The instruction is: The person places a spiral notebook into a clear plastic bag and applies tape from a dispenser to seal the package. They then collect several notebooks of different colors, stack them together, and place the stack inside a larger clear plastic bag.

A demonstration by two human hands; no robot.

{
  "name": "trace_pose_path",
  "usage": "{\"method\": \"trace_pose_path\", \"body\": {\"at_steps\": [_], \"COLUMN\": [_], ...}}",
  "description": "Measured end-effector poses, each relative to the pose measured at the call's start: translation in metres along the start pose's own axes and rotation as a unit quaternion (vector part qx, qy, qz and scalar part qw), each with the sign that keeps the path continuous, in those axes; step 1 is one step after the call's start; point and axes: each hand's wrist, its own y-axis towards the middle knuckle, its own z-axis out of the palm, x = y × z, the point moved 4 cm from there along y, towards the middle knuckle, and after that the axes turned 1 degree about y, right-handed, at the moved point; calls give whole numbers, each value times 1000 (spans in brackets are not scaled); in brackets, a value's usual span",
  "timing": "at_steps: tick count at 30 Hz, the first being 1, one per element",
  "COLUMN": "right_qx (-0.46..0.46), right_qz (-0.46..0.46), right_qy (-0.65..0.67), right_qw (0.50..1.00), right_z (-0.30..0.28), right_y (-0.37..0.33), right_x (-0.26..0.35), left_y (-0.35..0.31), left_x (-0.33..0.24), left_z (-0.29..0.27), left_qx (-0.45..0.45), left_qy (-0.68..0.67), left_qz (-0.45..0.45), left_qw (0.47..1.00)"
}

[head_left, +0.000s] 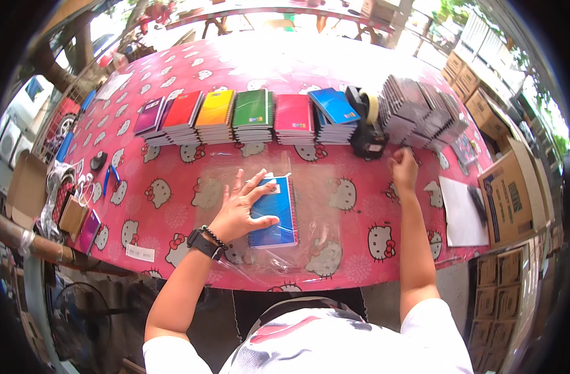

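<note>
A blue spiral notebook (283,215) lies on a sheet of clear plastic film (322,218) in front of me, its coil along the right side. My left hand (242,209) rests flat on its cover with the fingers spread. To the right, my right hand (404,167) is raised near the black tape dispenser (368,144); its fingers are closed, and whatever they hold is too small to make out. Behind the film stand stacks of purple (149,117), red (183,109), yellow (215,107), green (252,108), pink (294,112) and blue notebooks (333,106).
Plastic-wrapped notebooks (416,115) are piled right of the dispenser. White paper (462,212) lies beside a cardboard box (512,199) at the right edge. Blue-handled pliers (108,181), a white label strip (139,253) and tangled cords (55,193) are at the left.
</note>
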Motion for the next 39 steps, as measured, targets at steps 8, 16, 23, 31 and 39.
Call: {"method": "trace_pose_path", "body": {"at_steps": [8, 16, 23, 31, 39], "right_qx": [408, 406, 434, 465, 398], "right_qz": [90, -153, -60, -45, -77], "right_qy": [392, -356, -154, 189, 364], "right_qw": [819, 827, 886, 864, 839], "right_z": [111, 152, 90, 79, 131], "right_y": [-103, -123, -122, -170, -143], "right_x": [181, 190, 127, 141, 159], "left_y": [-1, 4, -32, -83, -17], "left_x": [7, 8, 21, -16, -22], "left_z": [3, 8, 5, 18, 6], "left_qx": [-6, -8, -242, -191, -246], "left_qy": [-24, -65, -295, -496, -445], "left_qz": [4, 11, -8, -116, 82], "left_qw": [1000, 998, 924, 839, 857]}}
